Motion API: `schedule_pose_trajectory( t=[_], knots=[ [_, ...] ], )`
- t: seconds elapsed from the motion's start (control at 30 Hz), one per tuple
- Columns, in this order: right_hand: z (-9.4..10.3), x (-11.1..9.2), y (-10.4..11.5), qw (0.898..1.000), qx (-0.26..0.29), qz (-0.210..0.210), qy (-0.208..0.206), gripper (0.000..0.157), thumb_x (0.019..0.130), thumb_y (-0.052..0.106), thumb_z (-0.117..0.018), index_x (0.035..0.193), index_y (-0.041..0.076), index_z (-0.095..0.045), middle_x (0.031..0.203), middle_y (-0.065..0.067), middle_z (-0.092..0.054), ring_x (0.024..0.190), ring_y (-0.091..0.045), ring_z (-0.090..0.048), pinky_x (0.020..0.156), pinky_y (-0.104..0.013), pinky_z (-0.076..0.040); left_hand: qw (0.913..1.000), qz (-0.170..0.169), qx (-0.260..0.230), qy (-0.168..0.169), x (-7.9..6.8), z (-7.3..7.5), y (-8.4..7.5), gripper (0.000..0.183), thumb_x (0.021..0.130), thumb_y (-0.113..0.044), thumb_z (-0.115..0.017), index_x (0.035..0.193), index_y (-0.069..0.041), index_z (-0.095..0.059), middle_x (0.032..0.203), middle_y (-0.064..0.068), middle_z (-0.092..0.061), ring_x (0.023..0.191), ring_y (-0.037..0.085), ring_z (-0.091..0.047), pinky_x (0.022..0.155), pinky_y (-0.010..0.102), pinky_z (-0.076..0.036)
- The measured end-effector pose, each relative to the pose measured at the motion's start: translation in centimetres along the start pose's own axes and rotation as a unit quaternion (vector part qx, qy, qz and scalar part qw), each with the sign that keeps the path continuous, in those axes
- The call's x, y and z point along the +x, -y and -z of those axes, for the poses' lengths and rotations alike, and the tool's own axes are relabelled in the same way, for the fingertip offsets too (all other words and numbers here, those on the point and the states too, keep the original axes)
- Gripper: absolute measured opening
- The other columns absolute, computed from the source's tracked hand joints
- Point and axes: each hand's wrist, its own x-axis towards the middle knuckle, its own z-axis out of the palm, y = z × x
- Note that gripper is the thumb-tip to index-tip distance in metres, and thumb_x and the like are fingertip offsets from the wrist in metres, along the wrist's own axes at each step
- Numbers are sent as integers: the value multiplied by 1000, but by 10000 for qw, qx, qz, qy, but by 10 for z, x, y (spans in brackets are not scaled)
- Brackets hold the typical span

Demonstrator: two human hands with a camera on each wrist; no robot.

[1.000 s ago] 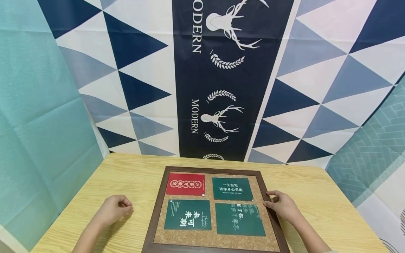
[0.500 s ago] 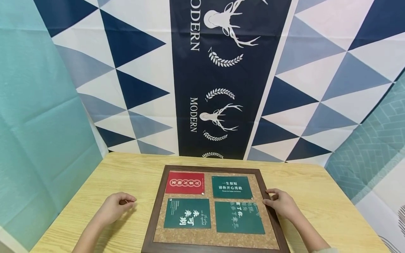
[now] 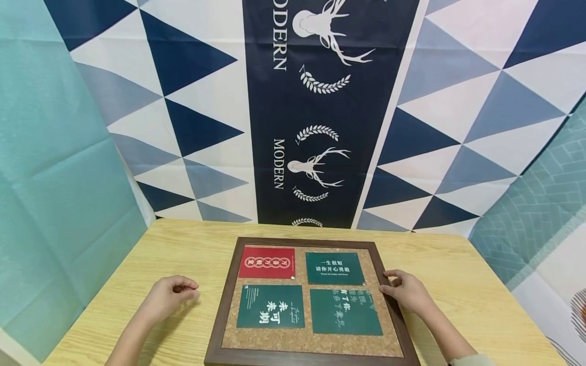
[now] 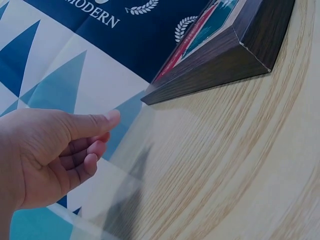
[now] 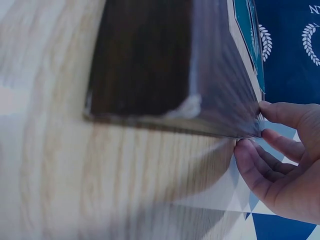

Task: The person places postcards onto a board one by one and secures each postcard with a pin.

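A cork board in a dark brown wooden frame lies on the table. My right hand grips the right side of this frame, thumb over the top edge and fingers at the outer side. The right wrist view shows its fingertips at the lower edge of the frame. To the left of the board hovers my left hand, fingers loosely curled with nothing in them. Pinned on the cork are a red card and three green cards, one green card being at lower left.
The light wood-grain table extends on both sides of the board. Behind it hangs a cloth with navy and white triangles and deer heads. A teal cloth closes off the left.
My left hand has moved slightly right, toward the board. The right hand keeps its grip on the frame. The head view has shifted a little, and the board has stayed in place.
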Motion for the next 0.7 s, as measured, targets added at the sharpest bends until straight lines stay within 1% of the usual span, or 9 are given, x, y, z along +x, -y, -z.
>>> schedule_pose_trajectory(
  t=[0.13, 0.27, 0.33, 0.43, 0.53, 0.6, 0.7],
  knots=[
    [0, 0, 0, 9999, -80, 92, -48, 52, 86, 23, -65, 127, -6, -51, 102, -22, -61, 82, -25, -61, 61, -34, -48, 10000, 15, 3, -76, 1, -1, -1, 20, 81, -19, -71, 96, -5, -70, 90, 3, -69, 74, 9, -58, 62, 22, -48],
    [0, -1, -1, 9996, -153, 149, -162, 51, 88, 25, -63, 127, -6, -51, 104, -24, -61, 80, -24, -61, 58, -32, -47, 9999, 34, -48, -148, 2, -2, -3, 20, 81, -22, -72, 94, -8, -71, 89, 1, -69, 75, 9, -59, 64, 22, -49],
    [0, -2, 0, 9993, -171, 196, -251, 49, 89, 26, -61, 126, -6, -52, 105, -25, -61, 81, -25, -61, 58, -33, -47, 9998, -38, -16, -202, 2, -2, -4, 22, 81, -25, -72, 94, -7, -71, 88, 1, -70, 76, 9, -59, 64, 22, -49],
    [1, -2, 2, 9987, -206, 271, -376, 49, 90, 28, -60, 125, -5, -53, 108, -26, -60, 87, -31, -61, 61, -36, -50, 9995, -53, -8, -306, 3, -3, -6, 22, 81, -26, -72, 94, -8, -71, 87, 1, -70, 76, 9, -60, 64, 22, -49],
    [3, -3, 4, 9983, -213, 327, -427, 49, 90, 29, -60, 125, -5, -54, 113, -28, -58, 97, -39, -59, 67, -41, -52, 9993, -49, -9, -364, 3, -3, -7, 23, 81, -26, -71, 95, -8, -71, 88, 1, -70, 76, 8, -60, 64, 21, -49],
    [3, -4, 6, 9981, -212, 366, -452, 49, 90, 29, -60, 125, -4, -54, 115, -28, -57, 101, -41, -58, 69, -42, -52, 9992, -86, -3, -392, 3, -3, -7, 23, 82, -26, -71, 96, -7, -71, 89, 2, -70, 76, 7, -60, 64, 21, -49],
    [3, -5, 9, 9976, -197, 441, -487, 49, 90, 30, -60, 125, -4, -54, 114, -28, -57, 101, -41, -58, 70, -43, -53, 9990, -132, 13, -418, 2, -3, -7, 24, 82, -26, -71, 96, -7, -71, 90, 2, -70, 76, 6, -59, 64, 21, -49]
  ],
)
